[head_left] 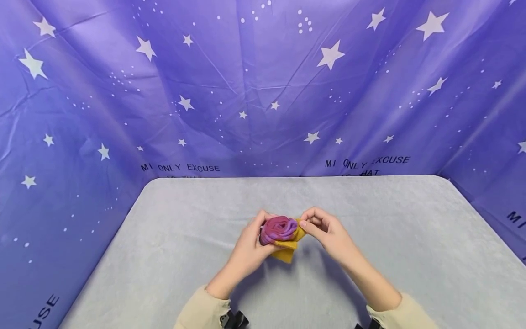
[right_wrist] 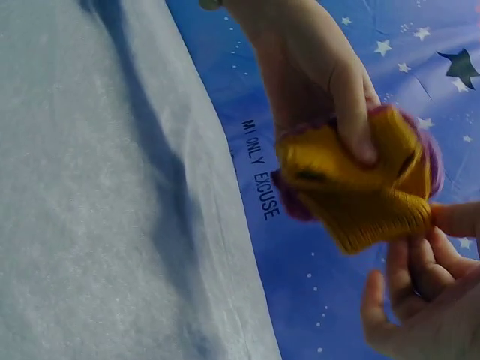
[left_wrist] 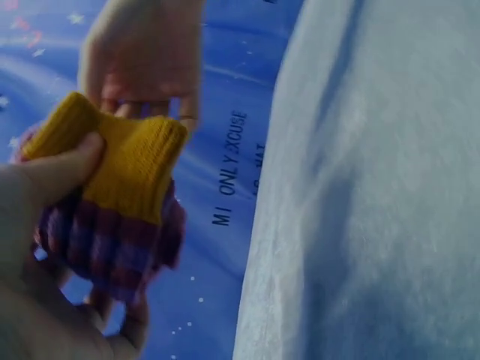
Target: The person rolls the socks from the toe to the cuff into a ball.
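A rolled-up knit bundle point(head_left: 279, 230) is held up over the middle of the table. Its roll is striped maroon and purple, with a spiral on top in the head view. Yellow ribbed cuffs point(left_wrist: 133, 161) fold out from it. My left hand point(head_left: 248, 244) grips the roll from the left, thumb point(right_wrist: 358, 139) pressed on the yellow knit and fingers behind. On the other side, my right hand point(head_left: 328, 230) pinches one cuff's edge between thumb and fingertips point(right_wrist: 442, 217), stretching it outward. That pulled cuff point(right_wrist: 382, 221) spreads flat in the right wrist view.
A grey cloth-covered table point(head_left: 176, 219) lies beneath both hands. Purple curtains with white stars point(head_left: 246, 68) and black lettering hang behind it and along both sides. Black wrist straps point(head_left: 234, 319) show at the beige sleeves point(head_left: 201, 310).
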Tool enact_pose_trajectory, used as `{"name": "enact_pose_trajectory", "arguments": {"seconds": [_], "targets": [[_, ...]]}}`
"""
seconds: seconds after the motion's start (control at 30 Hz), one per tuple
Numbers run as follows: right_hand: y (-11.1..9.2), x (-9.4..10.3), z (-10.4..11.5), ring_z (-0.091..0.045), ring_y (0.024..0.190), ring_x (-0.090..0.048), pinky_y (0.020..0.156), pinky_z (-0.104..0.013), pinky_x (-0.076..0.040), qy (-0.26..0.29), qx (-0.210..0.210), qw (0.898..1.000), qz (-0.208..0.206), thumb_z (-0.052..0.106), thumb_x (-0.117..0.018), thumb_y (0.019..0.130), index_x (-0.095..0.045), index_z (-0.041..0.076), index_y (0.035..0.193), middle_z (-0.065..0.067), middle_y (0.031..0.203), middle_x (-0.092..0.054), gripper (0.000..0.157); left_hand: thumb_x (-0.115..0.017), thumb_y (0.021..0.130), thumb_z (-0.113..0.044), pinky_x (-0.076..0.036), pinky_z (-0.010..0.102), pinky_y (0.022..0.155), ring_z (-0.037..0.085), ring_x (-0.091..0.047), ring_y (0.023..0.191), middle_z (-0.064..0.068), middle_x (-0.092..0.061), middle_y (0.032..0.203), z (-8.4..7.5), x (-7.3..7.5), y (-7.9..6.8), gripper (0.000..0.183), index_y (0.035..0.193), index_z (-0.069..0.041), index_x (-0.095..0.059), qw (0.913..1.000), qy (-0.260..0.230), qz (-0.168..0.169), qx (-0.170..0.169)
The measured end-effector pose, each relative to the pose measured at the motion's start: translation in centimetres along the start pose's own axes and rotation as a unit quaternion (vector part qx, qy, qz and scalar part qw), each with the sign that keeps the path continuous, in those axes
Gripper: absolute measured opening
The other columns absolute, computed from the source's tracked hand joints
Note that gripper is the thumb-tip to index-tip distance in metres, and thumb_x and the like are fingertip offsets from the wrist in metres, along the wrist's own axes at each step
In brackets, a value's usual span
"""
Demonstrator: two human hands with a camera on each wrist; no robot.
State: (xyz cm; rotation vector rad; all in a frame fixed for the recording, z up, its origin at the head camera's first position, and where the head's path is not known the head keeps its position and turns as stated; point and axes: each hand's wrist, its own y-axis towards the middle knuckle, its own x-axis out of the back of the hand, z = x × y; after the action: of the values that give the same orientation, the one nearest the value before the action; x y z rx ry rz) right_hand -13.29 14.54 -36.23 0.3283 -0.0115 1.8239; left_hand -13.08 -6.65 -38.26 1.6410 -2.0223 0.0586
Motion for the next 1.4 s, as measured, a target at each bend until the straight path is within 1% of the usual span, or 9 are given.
{"name": "enact_pose_trajectory", "arguments": {"seconds": [0.1, 0.2, 0.47, 0.53, 0.73, 1.03, 1.17, 1.3, 1.4], "targets": [[0.1, -0.8, -0.2, -0.006, 0.075, -0.060, 0.074, -0.023, -0.050, -0.042, 0.046, 0.997, -0.046, 0.007, -0.058, 0.098, -0.061, -0.003, 0.097, 0.003, 0.080, -0.066, 0.010, -0.083, 0.076, -0.017, -0.046, 0.036, 0.089, 0.019, -0.058, 0.101, 0.000, -0.071, 0.112, 0.3, -0.6, 0.3, 0.038, 0.105, -0.017, -0.058, 0.9980, 0.064, 0.000, 0.005], [0.1, -1.7, -0.3, -0.005, 0.073, -0.058, 0.073, -0.023, -0.049, -0.115, 0.095, 0.985, -0.086, 0.007, -0.061, 0.097, -0.064, 0.003, 0.095, 0.002, 0.078, -0.066, 0.005, -0.081, 0.078, -0.018, -0.044, 0.034, 0.081, 0.019, -0.055, 0.094, 0.003, -0.070, 0.104, 0.8, -1.0, 0.7, 0.034, 0.101, -0.016, -0.055, 0.9953, 0.093, 0.001, 0.028], [-0.7, -4.1, -0.9, -0.001, 0.071, -0.055, 0.068, -0.026, -0.047, -0.302, 0.226, 0.913, -0.156, 0.006, -0.075, 0.085, -0.064, 0.014, 0.090, 0.010, 0.075, -0.064, 0.014, -0.072, 0.076, -0.003, -0.042, 0.023, 0.062, 0.013, -0.049, 0.071, 0.006, -0.062, 0.081, 1.8, -1.5, 1.5, 0.031, 0.095, -0.009, -0.049, 0.9964, 0.069, -0.033, 0.037], [-0.7, -4.4, -1.1, -0.003, 0.071, -0.058, 0.069, -0.027, -0.047, -0.315, 0.231, 0.905, -0.167, 0.007, -0.077, 0.083, -0.065, 0.013, 0.090, 0.008, 0.076, -0.065, 0.015, -0.072, 0.077, -0.005, -0.042, 0.025, 0.066, 0.014, -0.050, 0.076, 0.007, -0.062, 0.083, 1.7, -1.7, 1.6, 0.031, 0.097, -0.008, -0.049, 0.9954, 0.071, -0.045, 0.046], [-0.6, -4.5, -1.4, -0.009, 0.081, -0.068, 0.072, -0.029, -0.051, -0.310, 0.219, 0.908, -0.177, 0.008, -0.078, 0.083, -0.074, 0.013, 0.099, 0.003, 0.089, -0.075, 0.017, -0.068, 0.083, -0.009, -0.044, 0.041, 0.087, 0.028, -0.050, 0.104, 0.018, -0.057, 0.109, 1.3, -2.0, 1.5, 0.042, 0.115, -0.004, -0.042, 0.9930, 0.018, -0.041, 0.109], [-0.9, -4.5, -1.8, -0.021, 0.096, -0.072, 0.083, -0.040, -0.055, -0.307, 0.232, 0.909, -0.163, -0.001, -0.068, 0.087, -0.073, 0.008, 0.112, -0.003, 0.103, -0.077, 0.027, -0.062, 0.085, -0.021, -0.040, 0.042, 0.103, 0.034, -0.046, 0.123, 0.026, -0.046, 0.126, 0.9, -1.4, 1.4, 0.057, 0.127, 0.000, -0.028, 0.9764, -0.116, -0.006, 0.182], [-1.3, -4.6, -1.9, -0.016, 0.086, -0.067, 0.076, -0.036, -0.052, -0.279, 0.207, 0.925, -0.155, -0.008, -0.056, 0.084, -0.061, 0.005, 0.105, -0.004, 0.095, -0.075, 0.025, -0.067, 0.091, -0.031, -0.041, 0.041, 0.105, 0.031, -0.053, 0.122, 0.024, -0.052, 0.127, 1.1, -0.8, 1.4, 0.062, 0.128, -0.001, -0.028, 0.9771, -0.122, 0.004, 0.174], [-1.6, -4.3, -2.0, -0.003, 0.066, -0.044, 0.061, -0.022, -0.041, -0.238, 0.190, 0.942, -0.141, -0.011, -0.050, 0.080, -0.049, 0.006, 0.099, -0.007, 0.089, -0.069, 0.026, -0.070, 0.091, -0.027, -0.045, 0.040, 0.101, 0.029, -0.059, 0.115, 0.021, -0.061, 0.121, 1.5, -0.2, 1.4, 0.053, 0.124, -0.004, -0.036, 0.9843, -0.092, -0.006, 0.151], [-1.6, -3.7, -2.0, -0.009, 0.070, -0.061, 0.065, -0.016, -0.043, -0.208, 0.207, 0.950, -0.111, -0.012, -0.051, 0.083, -0.048, 0.005, 0.100, -0.006, 0.100, -0.074, 0.025, -0.072, 0.089, -0.022, -0.048, 0.038, 0.093, 0.026, -0.061, 0.106, 0.018, -0.065, 0.115, 1.6, 0.2, 1.2, 0.045, 0.119, -0.006, -0.044, 0.9889, -0.063, -0.024, 0.132]]}}
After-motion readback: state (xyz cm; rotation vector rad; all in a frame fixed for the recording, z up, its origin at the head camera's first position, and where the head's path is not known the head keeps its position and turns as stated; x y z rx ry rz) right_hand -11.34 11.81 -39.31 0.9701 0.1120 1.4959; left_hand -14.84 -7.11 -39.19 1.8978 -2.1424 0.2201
